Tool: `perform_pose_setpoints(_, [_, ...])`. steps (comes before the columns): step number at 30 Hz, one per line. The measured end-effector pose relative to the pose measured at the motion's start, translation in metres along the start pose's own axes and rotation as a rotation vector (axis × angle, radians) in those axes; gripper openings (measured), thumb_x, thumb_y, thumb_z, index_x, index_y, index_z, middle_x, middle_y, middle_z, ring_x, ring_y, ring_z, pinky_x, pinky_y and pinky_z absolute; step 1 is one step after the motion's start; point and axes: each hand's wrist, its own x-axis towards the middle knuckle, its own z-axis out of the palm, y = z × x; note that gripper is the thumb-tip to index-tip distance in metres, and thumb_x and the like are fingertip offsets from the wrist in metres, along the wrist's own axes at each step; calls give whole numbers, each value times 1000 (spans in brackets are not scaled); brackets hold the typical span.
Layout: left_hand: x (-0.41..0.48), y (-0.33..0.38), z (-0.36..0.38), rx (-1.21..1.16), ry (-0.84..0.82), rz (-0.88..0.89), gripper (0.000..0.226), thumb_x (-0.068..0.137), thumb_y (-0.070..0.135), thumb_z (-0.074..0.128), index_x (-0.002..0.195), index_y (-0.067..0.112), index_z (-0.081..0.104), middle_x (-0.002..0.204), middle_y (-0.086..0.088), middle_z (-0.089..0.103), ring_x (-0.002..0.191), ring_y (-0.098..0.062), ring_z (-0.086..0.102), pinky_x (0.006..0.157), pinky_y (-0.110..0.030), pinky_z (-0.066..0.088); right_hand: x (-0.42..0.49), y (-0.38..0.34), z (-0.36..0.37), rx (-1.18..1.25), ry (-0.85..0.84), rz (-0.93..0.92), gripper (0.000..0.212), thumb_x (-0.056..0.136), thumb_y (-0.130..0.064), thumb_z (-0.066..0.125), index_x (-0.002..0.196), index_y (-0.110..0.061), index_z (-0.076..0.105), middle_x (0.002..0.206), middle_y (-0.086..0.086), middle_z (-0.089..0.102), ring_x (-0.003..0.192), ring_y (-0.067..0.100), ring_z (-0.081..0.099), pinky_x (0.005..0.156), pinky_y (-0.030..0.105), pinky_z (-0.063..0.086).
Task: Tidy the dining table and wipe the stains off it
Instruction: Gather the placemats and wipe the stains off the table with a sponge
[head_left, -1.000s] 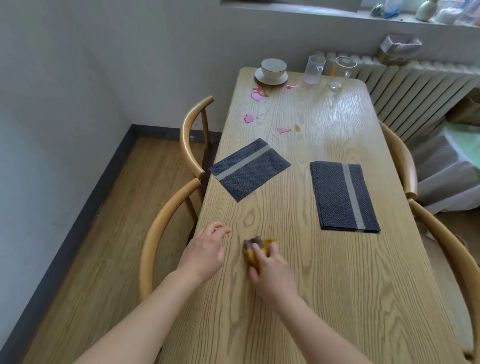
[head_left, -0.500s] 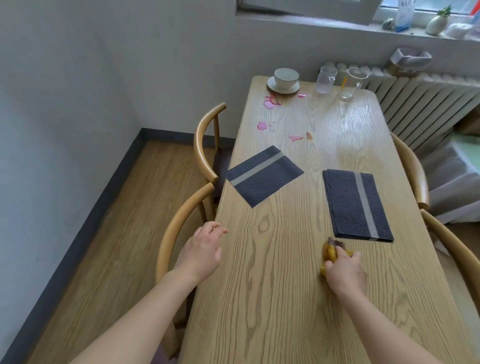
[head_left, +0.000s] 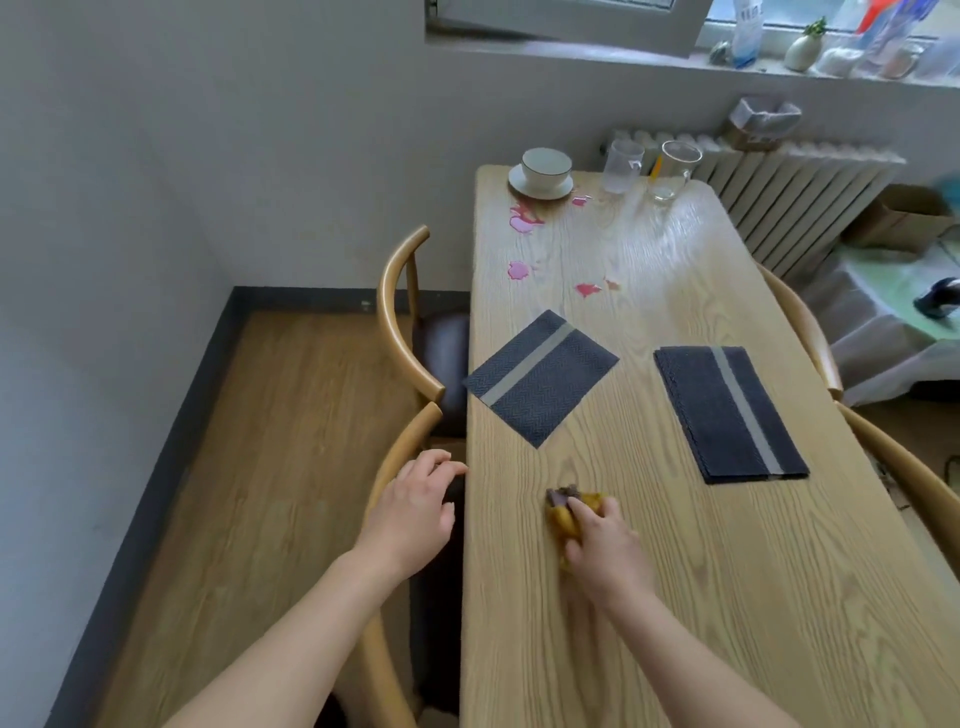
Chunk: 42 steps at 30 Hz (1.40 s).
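My right hand (head_left: 605, 545) grips a bunched yellow cloth (head_left: 567, 512) with a dark patch and presses it on the wooden dining table (head_left: 675, 597), near its left front part. My left hand (head_left: 418, 512) hovers with relaxed fingers at the table's left edge, above a chair back, holding nothing. Pink stains (head_left: 522, 221) spot the far left of the table, with smaller ones (head_left: 587, 289) further in. Two dark placemats lie mid-table: one askew (head_left: 540, 376), one at the right (head_left: 730, 413).
A white bowl on a saucer (head_left: 545, 171) and two glasses (head_left: 622, 166) (head_left: 675, 169) stand at the table's far end. Wooden chairs flank the table on the left (head_left: 402, 317) and right (head_left: 810, 332). A radiator (head_left: 795, 208) runs behind.
My right hand has slid the cloth back leftward across the table after a sweep to the right. The left hand stays at the table edge. The camera view has shifted.
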Motion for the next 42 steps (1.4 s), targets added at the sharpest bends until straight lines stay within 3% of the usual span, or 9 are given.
perform_pose_setpoints(2, [10,-13,-13,-13,-10,37,44,93,17,51,136,23,46,144,9,37,133,-11,34,107,-26,33,8,11,-7,40,21,213,50,94,-28,46,143,-27,37,127,5,39,98,28,57,80,33,47])
perform_pose_setpoints(4, [21,-25,-25,-11,-28,76,44,92,17,51,136,23,46,143,9,37,133,-10,34,107,-26,33,9,4,-7,2,-3,309,51,96,-31,45,145,-24,33,132,8,36,105,29,55,87,36,47])
perform_pose_setpoints(7, [37,-38,-42,6,-71,153,45,92,17,51,136,23,46,143,8,37,132,-12,35,106,-26,33,13,-45,-1,5,-27,249,52,95,-38,45,145,-26,34,130,7,37,107,28,56,89,36,46])
perform_pose_setpoints(11, [57,-49,-59,23,-97,237,46,90,15,51,135,23,47,141,7,39,129,-14,38,105,-27,34,21,-90,-6,14,-5,282,47,92,-54,42,129,-28,53,123,5,47,112,26,54,87,35,44])
perform_pose_setpoints(15, [76,-45,-62,0,-94,246,46,90,15,52,135,23,47,141,7,39,129,-13,38,105,-27,34,38,-76,-40,16,129,311,42,94,-47,43,124,-23,59,123,5,50,116,23,48,84,36,46])
perform_pose_setpoints(27, [144,3,-30,18,-40,177,44,91,16,52,134,22,48,139,6,41,127,-14,41,104,-30,39,121,-68,-78,-114,43,-183,44,92,-40,50,131,-18,51,127,3,48,119,23,43,94,35,44])
perform_pose_setpoints(33, [188,1,-14,43,-83,134,45,89,17,52,134,22,47,139,5,41,128,-16,40,107,-31,36,152,-77,-52,-107,-65,-203,63,81,-41,61,135,-15,42,137,7,40,128,26,36,100,38,43])
perform_pose_setpoints(39, [222,0,2,58,-136,125,46,89,17,54,135,20,47,140,1,42,128,-20,39,109,-31,32,159,-72,-38,-207,43,-259,50,77,-33,63,123,-15,51,120,7,52,110,28,49,88,37,45])
perform_pose_setpoints(42, [231,1,9,60,-161,100,48,88,17,55,136,18,46,140,-1,41,130,-21,37,109,-32,31,167,-72,-37,-189,117,-242,34,54,-29,80,86,-23,69,82,-1,64,75,21,60,60,30,49])
